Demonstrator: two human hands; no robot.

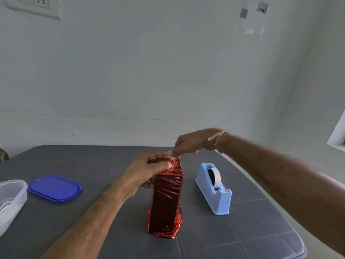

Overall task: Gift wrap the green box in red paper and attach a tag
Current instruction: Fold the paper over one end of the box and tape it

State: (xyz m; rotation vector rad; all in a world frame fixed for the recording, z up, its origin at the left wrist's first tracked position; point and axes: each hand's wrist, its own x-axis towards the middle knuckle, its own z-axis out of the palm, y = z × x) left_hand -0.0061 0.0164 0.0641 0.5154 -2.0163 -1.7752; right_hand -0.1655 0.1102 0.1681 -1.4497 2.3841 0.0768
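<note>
The box (166, 200) stands upright on the dark grey table (252, 232), fully covered in shiny red paper; no green shows. My left hand (149, 171) grips its upper part from the left, thumb pressed on the folded paper at the top. Just above the top end, my right hand (192, 143) pinches a small clear piece of tape (178, 156) against the top edge of the paper. No tag is visible.
A light blue tape dispenser (214, 189) sits right of the box. A blue lid (55, 188) lies at left, with a clear plastic container (11, 200) at the left edge. The wall is close behind the table.
</note>
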